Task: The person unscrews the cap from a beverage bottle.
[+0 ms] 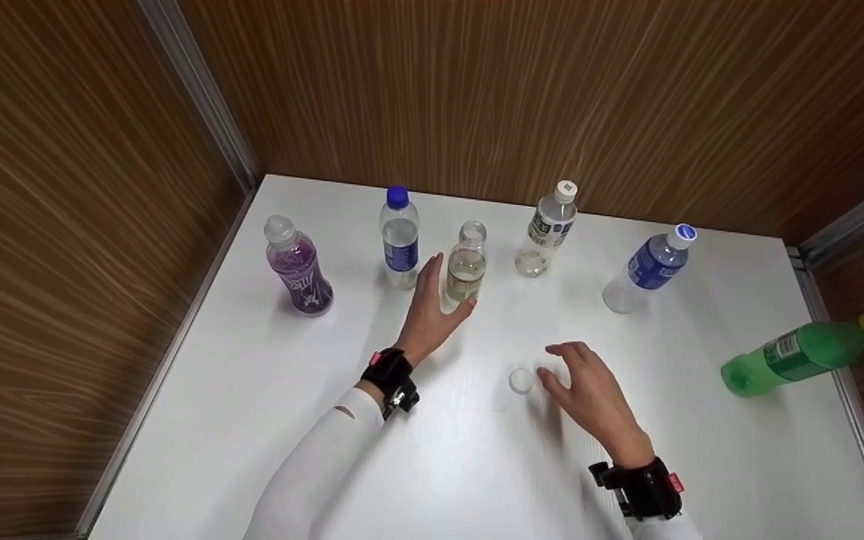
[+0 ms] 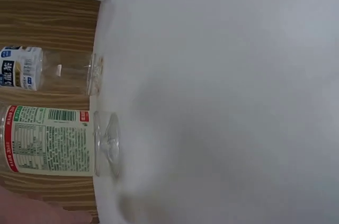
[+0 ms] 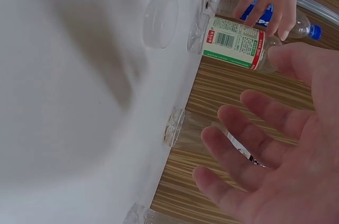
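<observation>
My left hand (image 1: pixel 432 315) is beside a clear bottle with a pale label (image 1: pixel 466 274), thumb and fingers spread apart around its near left side. That bottle stands upright, and its label (image 2: pixel 53 140) shows red and green bands with fine print in the left wrist view. A translucent round cap (image 1: pixel 521 381) lies on the white table. Just right of the cap hovers my right hand (image 1: pixel 586 386), fingers loosely bent and holding nothing. In the right wrist view its fingers (image 3: pixel 249 144) are apart, with the cap (image 3: pixel 160 21) beyond them.
A purple bottle (image 1: pixel 301 274) and a blue-capped bottle (image 1: pixel 400 244) stand to the left. Behind and right are a white-capped bottle (image 1: pixel 547 229), a blue-labelled bottle (image 1: pixel 649 266) and a green bottle with a yellow cap (image 1: pixel 799 352). Wood-grain panels (image 1: pixel 477 97) border the table.
</observation>
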`<state>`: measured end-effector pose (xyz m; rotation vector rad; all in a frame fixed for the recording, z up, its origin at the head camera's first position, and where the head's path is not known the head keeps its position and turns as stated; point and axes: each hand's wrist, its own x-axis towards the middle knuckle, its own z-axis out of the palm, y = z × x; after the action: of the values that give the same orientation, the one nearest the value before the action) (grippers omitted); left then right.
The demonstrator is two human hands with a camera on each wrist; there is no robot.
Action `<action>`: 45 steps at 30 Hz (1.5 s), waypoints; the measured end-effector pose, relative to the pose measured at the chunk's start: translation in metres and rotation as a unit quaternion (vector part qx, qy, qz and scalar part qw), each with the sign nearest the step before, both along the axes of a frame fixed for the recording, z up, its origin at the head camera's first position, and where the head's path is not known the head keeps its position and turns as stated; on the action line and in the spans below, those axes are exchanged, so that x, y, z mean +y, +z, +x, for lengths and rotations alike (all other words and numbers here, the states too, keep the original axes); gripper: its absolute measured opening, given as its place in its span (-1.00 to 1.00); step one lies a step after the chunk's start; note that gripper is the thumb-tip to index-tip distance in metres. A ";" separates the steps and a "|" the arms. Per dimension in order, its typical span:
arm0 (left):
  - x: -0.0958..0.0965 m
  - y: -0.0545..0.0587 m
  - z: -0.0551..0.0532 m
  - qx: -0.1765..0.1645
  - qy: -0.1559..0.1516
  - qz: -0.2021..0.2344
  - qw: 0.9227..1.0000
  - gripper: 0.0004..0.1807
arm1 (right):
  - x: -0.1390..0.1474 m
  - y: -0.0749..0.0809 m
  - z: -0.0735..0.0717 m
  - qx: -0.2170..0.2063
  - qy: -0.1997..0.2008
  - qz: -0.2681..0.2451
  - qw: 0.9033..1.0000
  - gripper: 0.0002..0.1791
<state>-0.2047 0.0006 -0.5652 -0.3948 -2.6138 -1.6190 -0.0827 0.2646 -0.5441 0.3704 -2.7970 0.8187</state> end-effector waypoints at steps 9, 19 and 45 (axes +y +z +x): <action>-0.032 0.002 0.022 0.128 0.001 -0.065 0.990 -0.45 | -0.002 -0.001 0.000 0.011 0.008 -0.005 1.000 -0.66; -0.057 -0.002 0.000 0.185 0.142 -0.003 0.972 -0.39 | -0.008 0.002 -0.002 0.005 0.016 0.002 1.000 -0.66; -0.048 0.007 -0.055 -0.018 0.168 0.077 0.983 0.20 | -0.010 -0.001 -0.001 -0.013 0.019 -0.001 1.000 -0.65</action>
<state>-0.2596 -0.0471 -0.5583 0.0826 -2.3906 -1.7024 -0.0833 0.2550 -0.5450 0.4168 -2.8210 0.8409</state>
